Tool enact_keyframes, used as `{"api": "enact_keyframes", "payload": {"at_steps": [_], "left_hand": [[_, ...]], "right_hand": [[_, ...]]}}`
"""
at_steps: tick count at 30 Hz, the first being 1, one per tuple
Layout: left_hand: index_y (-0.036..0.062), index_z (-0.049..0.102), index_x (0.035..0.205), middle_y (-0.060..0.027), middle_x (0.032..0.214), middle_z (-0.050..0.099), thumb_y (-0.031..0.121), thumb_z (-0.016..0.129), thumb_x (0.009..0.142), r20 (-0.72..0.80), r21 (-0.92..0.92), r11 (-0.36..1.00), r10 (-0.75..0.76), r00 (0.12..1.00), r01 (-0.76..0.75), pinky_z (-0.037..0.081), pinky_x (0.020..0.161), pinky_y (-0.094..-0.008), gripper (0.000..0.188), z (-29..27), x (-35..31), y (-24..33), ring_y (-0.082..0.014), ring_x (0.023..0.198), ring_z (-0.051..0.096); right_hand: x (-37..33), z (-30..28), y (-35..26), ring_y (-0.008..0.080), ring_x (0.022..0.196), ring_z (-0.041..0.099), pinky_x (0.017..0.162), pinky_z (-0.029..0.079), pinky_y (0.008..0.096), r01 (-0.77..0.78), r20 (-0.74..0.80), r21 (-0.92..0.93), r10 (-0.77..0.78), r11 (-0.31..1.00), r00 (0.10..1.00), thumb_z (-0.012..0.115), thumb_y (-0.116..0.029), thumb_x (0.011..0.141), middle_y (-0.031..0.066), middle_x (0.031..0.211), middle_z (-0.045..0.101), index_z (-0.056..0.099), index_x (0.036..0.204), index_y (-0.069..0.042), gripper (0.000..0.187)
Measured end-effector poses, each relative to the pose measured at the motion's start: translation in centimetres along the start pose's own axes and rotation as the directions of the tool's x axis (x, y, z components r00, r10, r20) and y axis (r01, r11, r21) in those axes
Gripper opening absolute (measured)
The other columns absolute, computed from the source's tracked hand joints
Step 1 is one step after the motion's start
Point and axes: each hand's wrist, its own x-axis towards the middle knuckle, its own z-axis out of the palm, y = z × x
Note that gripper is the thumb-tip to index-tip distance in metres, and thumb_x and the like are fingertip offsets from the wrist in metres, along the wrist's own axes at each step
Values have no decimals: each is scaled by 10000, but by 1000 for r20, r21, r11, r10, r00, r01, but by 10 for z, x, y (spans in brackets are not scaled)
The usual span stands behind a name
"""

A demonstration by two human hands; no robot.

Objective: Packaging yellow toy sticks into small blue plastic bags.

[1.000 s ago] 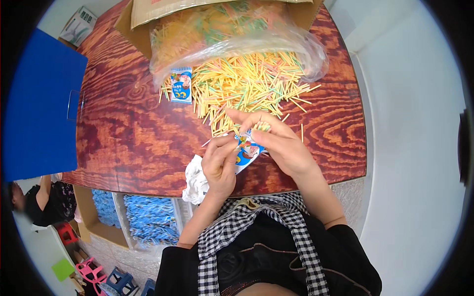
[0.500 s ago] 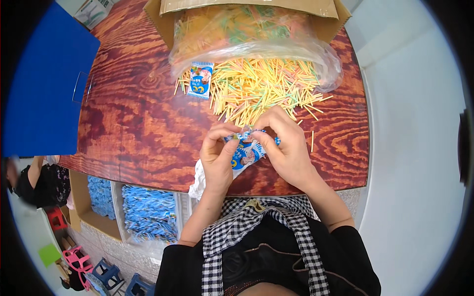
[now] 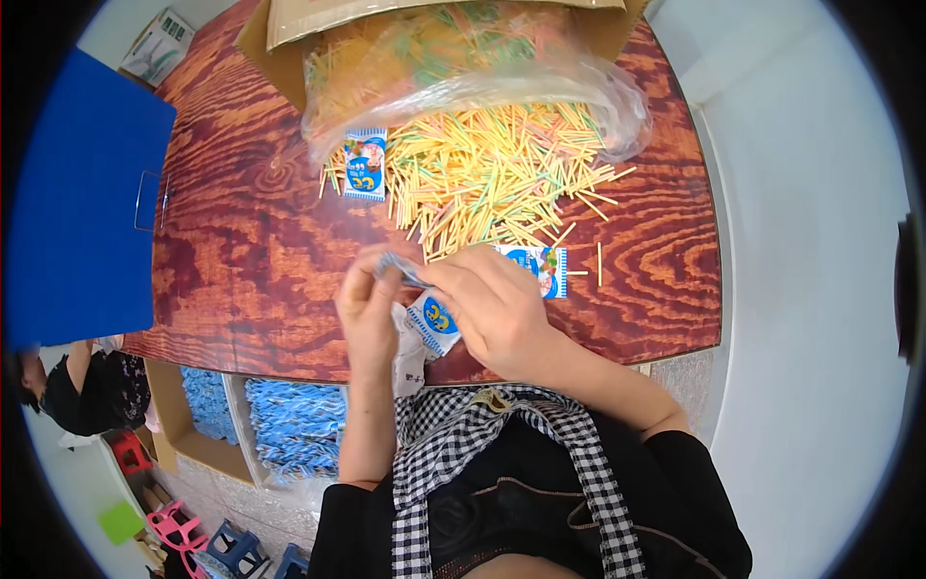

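My left hand (image 3: pixel 367 314) is closed, its thumb and fingers pinching a small blue-and-white packet (image 3: pixel 403 268), slightly blurred by motion. The fingers of my right hand (image 3: pixel 497 314) meet the packet's right end. Below the hands, near the table's front edge, another blue-and-white packet (image 3: pixel 434 323) lies against a crumpled white bag or cloth (image 3: pixel 410 362). A further packet (image 3: pixel 550 265) lies flat beyond my right hand, partly covered by it. Past the hands spreads a heap of thin yellow, pink and green sticks (image 3: pixel 492 174), with one packet (image 3: pixel 365 164) at its left side.
At the back, a cardboard box (image 3: pixel 444 21) holds a clear plastic bag (image 3: pixel 463 82) of sticks. A blue panel (image 3: pixel 87 193) stands on the left. Below the table, bins hold many blue packets (image 3: pixel 294 415). Another person (image 3: pixel 101 386) is at the left; stools (image 3: pixel 236 548) stand lower down.
My hands have moved left with a packet between their fingers. A packet now shows on the table beyond my right hand. The whole view has shifted slightly.
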Motion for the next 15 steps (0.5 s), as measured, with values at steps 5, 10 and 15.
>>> {"api": "enact_keyframes", "payload": {"at_steps": [5,10,15], "left_hand": [[6,569,919,-28,847,603,97,496,970,-191,376,921,-25,981,97,449,661,-278,127,-37,72,-21,-96,791,572],[-13,575,1034,-88,917,602,105,538,939,-95,822,565,271,958,-78,424,749,-310,157,-81,136,-79,-206,818,535],[16,600,1037,-156,965,603,93,568,894,-33,900,378,558,829,-219,423,823,-437,165,-28,119,-53,-351,948,544]], "right_hand": [[-34,-7,19,311,824,587,702,474,385,-225,168,-2,222,974,960,639,-26,813,134,864,606,637,945,-9,133],[-49,-30,41,305,805,582,697,474,388,-315,151,-176,342,932,927,631,-11,808,119,850,605,634,921,-17,113],[-61,-66,63,328,981,534,828,445,408,-371,137,-453,474,811,870,707,-43,734,149,1038,570,605,985,6,275]]}}
